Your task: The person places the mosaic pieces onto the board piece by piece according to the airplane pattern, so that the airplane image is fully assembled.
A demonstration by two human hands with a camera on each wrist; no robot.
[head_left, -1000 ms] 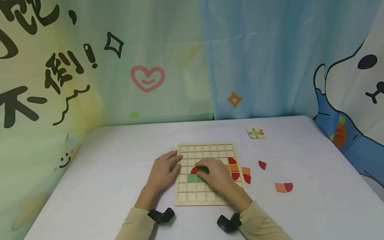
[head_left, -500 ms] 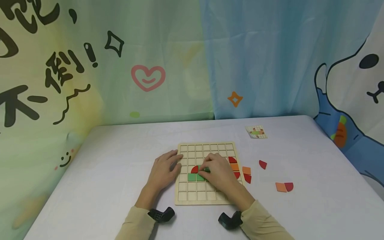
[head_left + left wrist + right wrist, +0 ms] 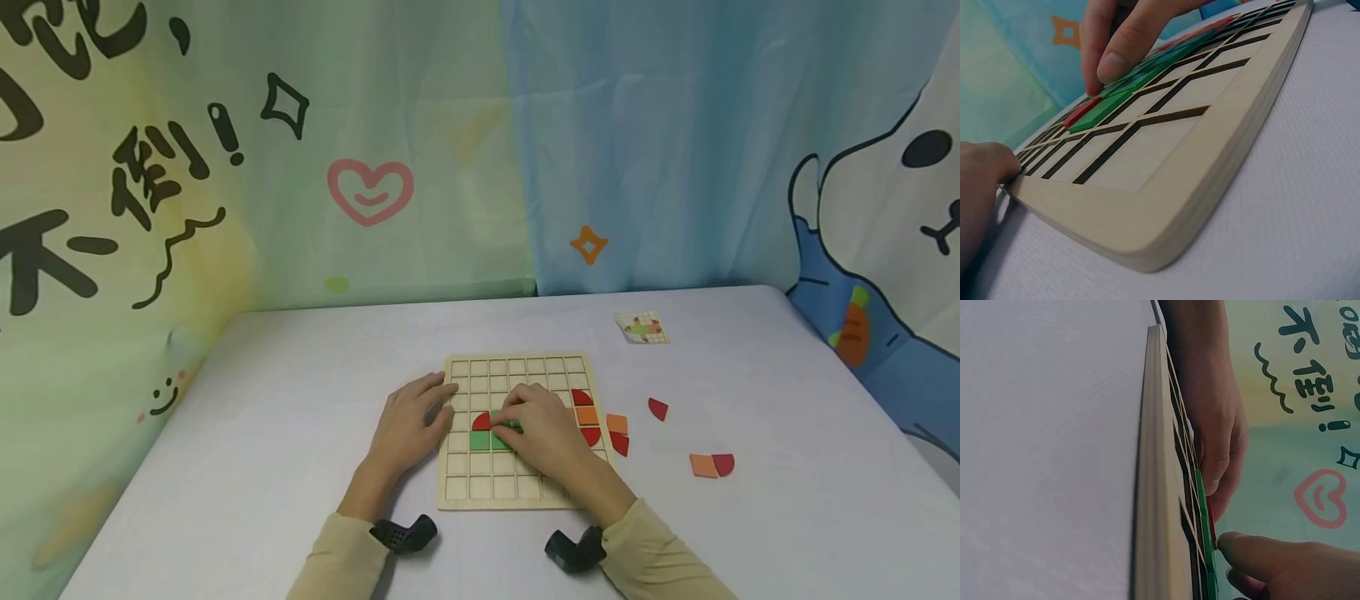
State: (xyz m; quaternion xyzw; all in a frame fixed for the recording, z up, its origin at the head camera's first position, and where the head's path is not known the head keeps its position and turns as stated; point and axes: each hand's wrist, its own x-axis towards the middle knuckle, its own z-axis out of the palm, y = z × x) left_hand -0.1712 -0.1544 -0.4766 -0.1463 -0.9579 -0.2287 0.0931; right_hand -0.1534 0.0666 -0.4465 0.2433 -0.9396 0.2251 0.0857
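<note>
Green tiles (image 3: 480, 441) lie on the board (image 3: 495, 504) beside a red tile (image 3: 482, 422) as I, seemingly seating them, keep left hand (image 3: 408, 422) spread at its edge, right hand (image 3: 546, 429) bent over them, any pinch untellable; next calls for light pressing.

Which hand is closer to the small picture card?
The right hand: it is over the board, short of the card and to its left; the left hand is farther left, at the board's left edge.
</note>
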